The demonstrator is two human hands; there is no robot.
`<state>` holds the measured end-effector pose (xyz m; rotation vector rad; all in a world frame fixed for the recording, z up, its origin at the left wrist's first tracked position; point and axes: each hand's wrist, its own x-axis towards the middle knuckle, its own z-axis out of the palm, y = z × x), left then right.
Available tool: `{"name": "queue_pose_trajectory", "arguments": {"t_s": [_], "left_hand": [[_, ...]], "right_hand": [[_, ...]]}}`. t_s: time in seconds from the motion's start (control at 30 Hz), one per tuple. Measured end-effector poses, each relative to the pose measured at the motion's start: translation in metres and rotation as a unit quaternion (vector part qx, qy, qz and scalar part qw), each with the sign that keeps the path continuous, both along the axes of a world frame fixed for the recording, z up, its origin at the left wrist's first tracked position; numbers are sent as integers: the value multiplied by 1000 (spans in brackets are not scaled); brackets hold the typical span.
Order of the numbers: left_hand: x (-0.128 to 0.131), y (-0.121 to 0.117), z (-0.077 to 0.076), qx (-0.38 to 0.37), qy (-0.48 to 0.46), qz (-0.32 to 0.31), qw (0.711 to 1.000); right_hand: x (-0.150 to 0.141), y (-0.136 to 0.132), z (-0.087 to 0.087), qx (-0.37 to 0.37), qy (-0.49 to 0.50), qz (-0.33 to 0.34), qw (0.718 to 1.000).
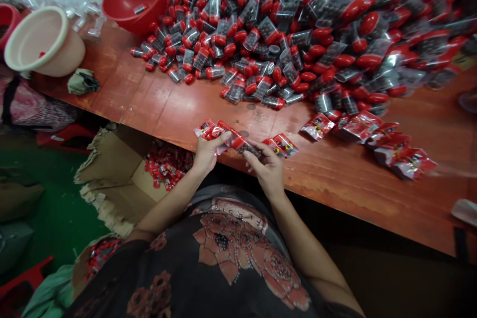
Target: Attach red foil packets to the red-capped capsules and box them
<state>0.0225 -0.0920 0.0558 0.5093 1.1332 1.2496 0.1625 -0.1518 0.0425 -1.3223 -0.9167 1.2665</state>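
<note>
My left hand is closed on red printed packets just above the table's near edge, thumb on top. My right hand pinches a small clear container with dark contents, its end against the packets in the left hand. Whether the container is partly inside a packet, I cannot tell. Close beyond the right fingers, more red packets lie on the wooden table.
A large heap of red-capped clear containers covers the table's far side. More packets lie at right. A red bowl and a white tub stand at left. Below the edge, a cardboard box holds many red packets.
</note>
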Motion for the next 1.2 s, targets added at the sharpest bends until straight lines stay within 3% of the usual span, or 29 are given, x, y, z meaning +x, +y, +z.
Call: {"name": "queue_pose_trajectory", "arguments": {"t_s": [0.3,0.53,0.7,0.87,1.07,1.2], "left_hand": [[-2,-3,12,2,7,-33,999],[0,-10,10,14,57,-80,995],[6,-16,2,20,46,-71,996],[9,-17,0,3,-5,-41,999],[10,-24,1,-1,-22,-64,998],[5,-17,2,1,-22,-53,998]], "right_hand": [[14,3,2,37,-58,24,997],[7,2,2,5,24,2,1000],[-7,-5,-10,5,20,-43,999],[-14,-10,-20,39,-36,-39,998],[-18,-8,-18,9,45,-40,998],[-20,-9,-17,16,32,-47,998]]}}
